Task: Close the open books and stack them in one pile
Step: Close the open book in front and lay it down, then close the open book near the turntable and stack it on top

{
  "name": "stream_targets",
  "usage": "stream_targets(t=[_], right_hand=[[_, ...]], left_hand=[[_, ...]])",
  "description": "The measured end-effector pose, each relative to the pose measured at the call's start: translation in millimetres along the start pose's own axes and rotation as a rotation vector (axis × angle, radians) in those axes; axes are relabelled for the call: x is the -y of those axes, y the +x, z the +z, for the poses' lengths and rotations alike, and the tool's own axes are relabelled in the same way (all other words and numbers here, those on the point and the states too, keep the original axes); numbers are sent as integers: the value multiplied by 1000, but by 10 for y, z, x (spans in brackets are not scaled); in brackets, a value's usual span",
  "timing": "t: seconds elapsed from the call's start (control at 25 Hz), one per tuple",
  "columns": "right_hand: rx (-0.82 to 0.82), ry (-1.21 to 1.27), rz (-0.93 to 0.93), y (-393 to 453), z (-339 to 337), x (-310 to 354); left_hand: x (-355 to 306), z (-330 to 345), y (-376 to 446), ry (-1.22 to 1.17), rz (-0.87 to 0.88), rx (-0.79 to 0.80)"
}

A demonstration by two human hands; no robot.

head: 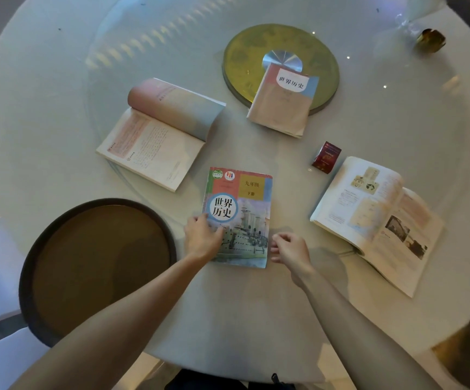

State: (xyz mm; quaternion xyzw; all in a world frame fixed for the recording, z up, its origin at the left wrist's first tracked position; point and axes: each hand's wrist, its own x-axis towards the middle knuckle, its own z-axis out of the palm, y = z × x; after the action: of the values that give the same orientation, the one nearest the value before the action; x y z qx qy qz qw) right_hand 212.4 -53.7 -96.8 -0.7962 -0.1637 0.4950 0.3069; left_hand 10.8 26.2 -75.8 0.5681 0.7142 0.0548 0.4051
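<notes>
A closed textbook (243, 209) with a warship on its cover lies flat at the table's near middle. My left hand (202, 237) rests on its lower left corner, fingers pressing the cover. Just off the book's right edge, my right hand (290, 247) hovers with loosely curled fingers, holding nothing. An open book (155, 144) lies to the far left, its front pages arched up. Another open book (377, 220) lies at the right. A further book (284, 102) rests cover up, partly on the gold disc.
The round white table (59, 108) carries a glass turntable with a gold centre disc (245, 52). A brown round tray (98, 266) sits at the near left. A small red box (326, 157) stands between the far book and the right open book.
</notes>
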Motion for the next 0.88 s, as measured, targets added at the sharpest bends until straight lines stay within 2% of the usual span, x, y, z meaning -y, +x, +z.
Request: stream_targets(t=[0.12, 0.28, 0.56, 0.76, 0.88], right_hand=[[50, -23, -28, -4, 80, -3], [44, -24, -38, -50, 110, -26], [-88, -67, -20, -27, -206, -195], [-8, -15, -48, -101, -372, -192], [9, 72, -51, -144, -545, -203]], left_hand=[[62, -14, 48, 41, -56, -41], [116, -31, 62, 78, -42, 31], [38, 127, -51, -141, 54, 166], [-48, 223, -124, -105, 29, 156], [-238, 315, -168, 18, 120, 40]])
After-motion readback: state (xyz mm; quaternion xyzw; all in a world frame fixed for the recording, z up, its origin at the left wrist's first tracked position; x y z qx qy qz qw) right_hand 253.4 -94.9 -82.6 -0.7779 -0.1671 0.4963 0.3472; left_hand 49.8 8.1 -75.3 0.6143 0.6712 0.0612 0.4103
